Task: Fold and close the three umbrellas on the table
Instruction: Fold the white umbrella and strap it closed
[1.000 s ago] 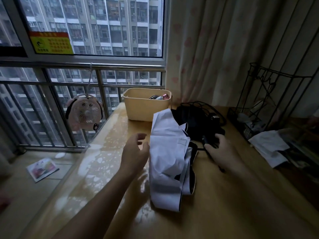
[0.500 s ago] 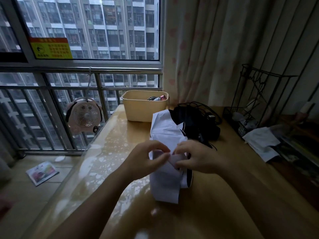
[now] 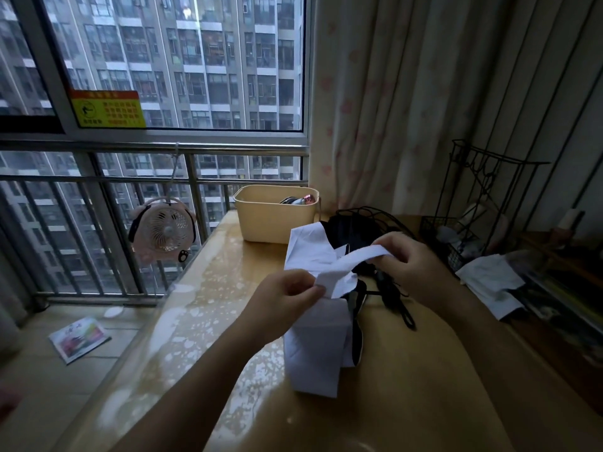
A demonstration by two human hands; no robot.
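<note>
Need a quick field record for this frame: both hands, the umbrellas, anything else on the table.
left hand: pinches the near end of the strap
right hand: pinches the strap's far end, raised above the table
white umbrella: collapsed, lying on the table, strap not yet wrapped round it
black umbrella: lying behind the white one
basket: beige, at the table's far end
third umbrella: cannot tell

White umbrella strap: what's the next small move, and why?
Probably wrap the strap round the white umbrella: the right hand pinches its free end, stretched out, while the left hand pinches the gathered fabric, and nothing binds the folds yet.
</note>
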